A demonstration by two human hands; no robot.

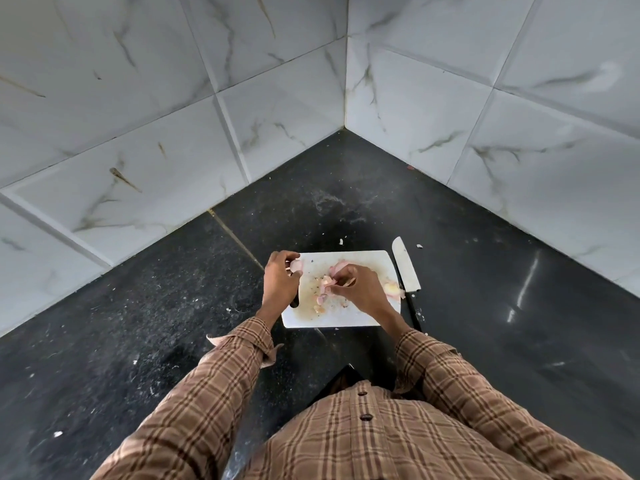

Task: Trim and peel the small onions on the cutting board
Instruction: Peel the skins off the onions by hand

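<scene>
Two hands at work over one white cutting board, which sits on the dark surface near its front edge, square to me. Item, left hand: at the board's left edge, its fingers curled shut on a small pale-pink onion lifted at the board's far-left corner; I judge it is held up there so the skin can be worked free without the piece rolling. Item, right hand: over the board's middle, fingers pinched on a pink scrap, skin or an onion piece, I cannot tell which; the pinch reads to me as stripping or clearing a layer. Item, loose peelings: scattered across the board's centre, touching the right fingertips and lying well to the right of the held onion. Item, one yellowish peeled piece: at the board's right edge, just behind the right hand, set apart from the waste, likely as finished stock. Item, knife: laid on the surface just beside the board's right edge, blade pointing away from me, untouched by either hand; parked, I judge, because peeling needs both hands. Item, small white flecks: on the surface beyond the board's far edge. Whether untrimmed onions remain, I cannot tell.
</scene>
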